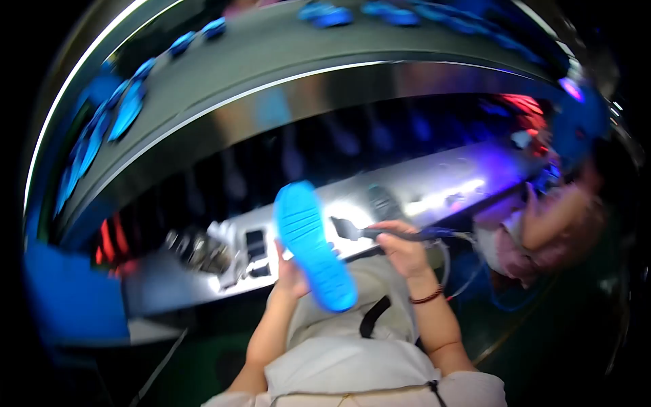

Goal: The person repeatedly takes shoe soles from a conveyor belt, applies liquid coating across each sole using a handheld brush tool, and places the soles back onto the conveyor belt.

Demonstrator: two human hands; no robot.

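My left hand (pixel 291 277) is closed around the edge of a bright blue shoe sole (pixel 313 244), which is tilted upright with its grooved face showing. In my right hand (pixel 404 252) is a dark-handled brush (pixel 348 229), its flat head pointing left toward the sole and a small gap apart from it. A thin tube or cord (pixel 462 235) runs off the handle's right end. Behind the brush, a dark sole-shaped piece (pixel 384 202) lies on the metal bench (pixel 434 169). The frame is blurred, so the bristles are not clear.
A grey conveyor belt (pixel 258 51) curves past above the bench, carrying several blue soles (pixel 127 112). Dark flat items (pixel 256 244) and a blurred jumble of shiny objects (pixel 200 251) sit on the bench's left part. Another person (pixel 542 227) sits at the right.
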